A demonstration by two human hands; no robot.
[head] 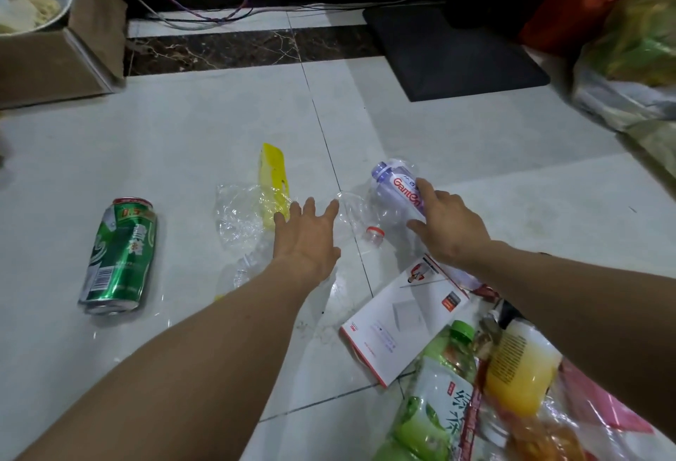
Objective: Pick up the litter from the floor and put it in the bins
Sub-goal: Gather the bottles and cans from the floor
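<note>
I see the left hand (307, 234) open in the middle of the frame, its fingers straight and spread above a crumpled clear wrapper (237, 215). The fingertips reach the edge of a yellow card (273, 171) that lies partly on this wrapper. I cannot tell if the hand touches the plastic or only hangs over it. The right hand (451, 228) is just right of it and grips a crushed water bottle (397, 186): the fingers go over the red label and the thumb comes from the near side, while the bottle lies on the floor (183, 138). I think this grip across the body is chosen because the thin plastic gives way and is easy to clasp there. Its red cap (374, 234) points toward the bottom of the frame, between the two hands. More litter waits around: a dented green can (120, 256) on its side at the left, a white box (395, 318) below the right wrist, then a green tea bottle (439, 387) and a juice bottle (519, 369) at the lower right. The floor is pale glossy tile with one dark marble strip along the top, so light pieces may slide on it. At the upper left stands a cardboard box (47, 62) with a bowl (33, 3) behind it, cables (219, 7) run along the wall, a black mat (453, 51) lies at the upper right beside full plastic bags (629, 43). I see no bin that I can name for sure.
</note>
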